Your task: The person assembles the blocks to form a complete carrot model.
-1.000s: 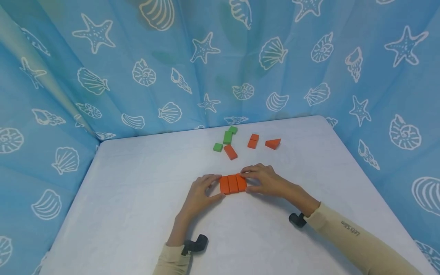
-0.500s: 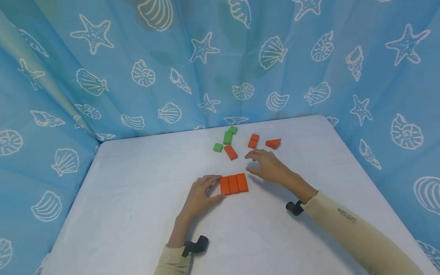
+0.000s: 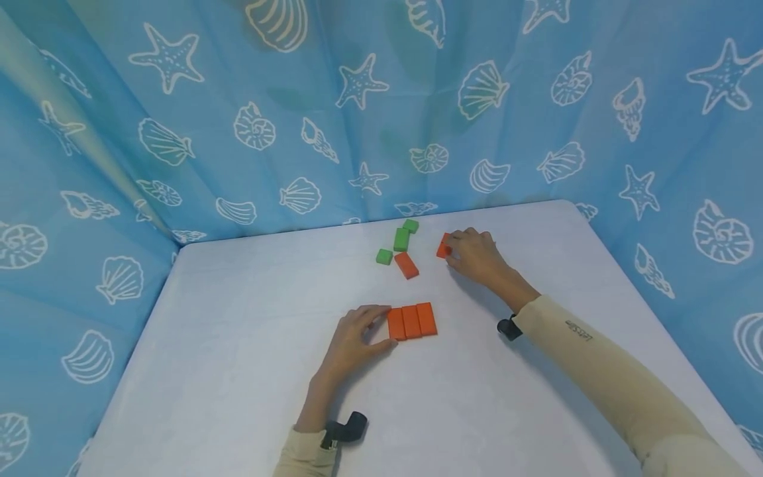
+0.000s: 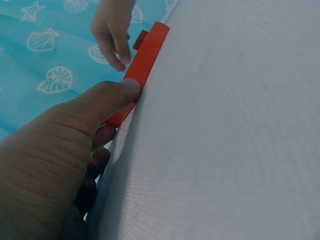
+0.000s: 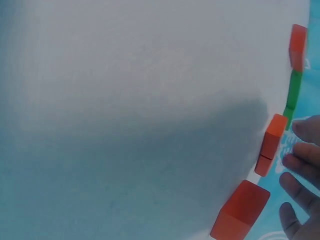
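left hand (image 3: 352, 341) pinching one end of a row of three flat orange-red oblong blocks (image 3: 411, 322), middle of white table (image 3: 238, 344), right hand (image 3: 477, 255) spread beside two small orange-red blocks (image 3: 442, 251), near far edge

Blue shell-print curtain (image 3: 381, 126); white table (image 3: 453, 397) before it

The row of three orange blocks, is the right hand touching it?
No, only the left hand touches that row; the right hand is farther back.

Curtained-off tabletop booth here | blue seashell-print curtains (image 3: 334, 142) wrapping back and sides | white-covered table (image 3: 238, 351) | black wrist-worn cameras (image 3: 354, 427) | home or lab? can't tell
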Demonstrator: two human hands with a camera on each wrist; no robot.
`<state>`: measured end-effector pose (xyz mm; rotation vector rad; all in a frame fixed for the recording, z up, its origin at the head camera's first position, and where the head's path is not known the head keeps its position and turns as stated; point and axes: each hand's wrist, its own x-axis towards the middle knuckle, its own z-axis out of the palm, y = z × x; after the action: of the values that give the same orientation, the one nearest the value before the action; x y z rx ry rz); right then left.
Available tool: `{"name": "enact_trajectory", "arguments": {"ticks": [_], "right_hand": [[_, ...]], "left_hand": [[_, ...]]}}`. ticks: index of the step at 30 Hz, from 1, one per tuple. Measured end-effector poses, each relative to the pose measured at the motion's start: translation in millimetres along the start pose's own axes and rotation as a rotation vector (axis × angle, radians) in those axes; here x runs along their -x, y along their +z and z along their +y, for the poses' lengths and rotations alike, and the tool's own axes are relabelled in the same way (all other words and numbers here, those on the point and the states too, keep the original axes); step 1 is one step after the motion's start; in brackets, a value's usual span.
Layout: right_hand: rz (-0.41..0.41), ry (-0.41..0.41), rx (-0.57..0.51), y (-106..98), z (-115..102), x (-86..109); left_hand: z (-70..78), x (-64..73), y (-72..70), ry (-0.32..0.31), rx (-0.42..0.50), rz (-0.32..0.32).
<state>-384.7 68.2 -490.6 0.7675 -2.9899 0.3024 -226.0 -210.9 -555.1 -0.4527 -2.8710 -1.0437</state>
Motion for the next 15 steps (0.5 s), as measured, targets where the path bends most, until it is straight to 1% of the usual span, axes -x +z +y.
{"name": "enact_trajectory", "arguments": {"ticks": [2, 4, 7, 9, 11, 15], "right_hand": [[-0.027, -0.012, 0.007, 1.2, 0.5, 0.9], [-0.041, -0.028, 0.007, 2.1, -0.1, 2.4], [-0.04, -0.036, -0.006, 3.0, -0.1, 5.7], [-0.034, -0.042, -0.034, 4.2, 1.4, 9.2], [-0.024, -0.051, -0.072, 5.6, 3.6, 14.7], [0.006, -0.092, -0.133, 10.0, 5.6, 29.9]], "left_hand": [[2.4, 0.7, -0.5, 0.003, -0.001, 0.0], [4.5, 0.8, -1.6, -0.007, -0.002, -0.002], [6.0, 0.1, -3.4, -0.017, -0.009, -0.001], [5.8, -0.5, -3.7, -0.023, -0.012, 0.0], [5.0, -0.7, -3.1, -0.027, -0.012, -0.003], [3.2, -0.1, -0.2, -0.038, -0.002, -0.013]]}}
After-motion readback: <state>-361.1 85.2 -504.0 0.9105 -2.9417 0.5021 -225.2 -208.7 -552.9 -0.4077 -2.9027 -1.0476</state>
